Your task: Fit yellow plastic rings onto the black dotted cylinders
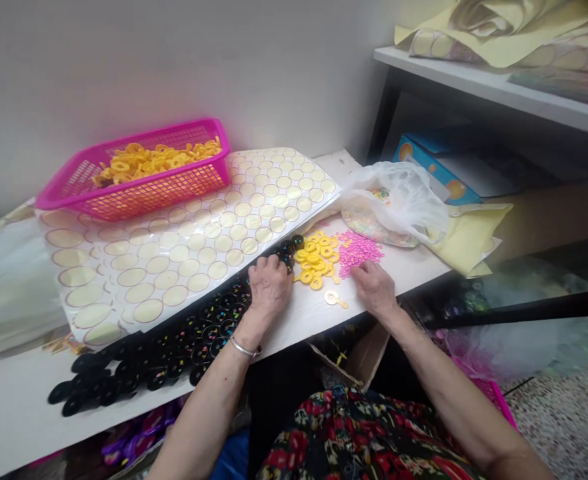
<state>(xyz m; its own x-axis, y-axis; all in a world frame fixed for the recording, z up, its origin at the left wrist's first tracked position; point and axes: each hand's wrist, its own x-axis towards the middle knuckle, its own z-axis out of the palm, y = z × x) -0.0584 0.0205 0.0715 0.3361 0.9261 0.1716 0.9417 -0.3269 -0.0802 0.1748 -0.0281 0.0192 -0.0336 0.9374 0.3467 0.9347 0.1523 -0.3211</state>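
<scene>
My left hand (270,285) rests with curled fingers at the upper end of a long group of black round pieces (194,333) holding bright coloured bits. What it grips, if anything, is hidden. My right hand (375,287) is closed at the lower edge of a pile of small pink pieces (358,252), its fingertips pressed together on something too small to name. Between the hands lies a heap of yellow ring-shaped pieces with short tabs (316,257). One paler yellow ring piece (331,298) lies apart, nearer the table's front edge.
A pink basket (164,193) of yellow pieces stands on sheets of round stickers (184,257) at the back left. Behind my right hand is a clear plastic bag (394,207) of small coloured bits. A blue box (437,170) sits under the white shelf (474,83).
</scene>
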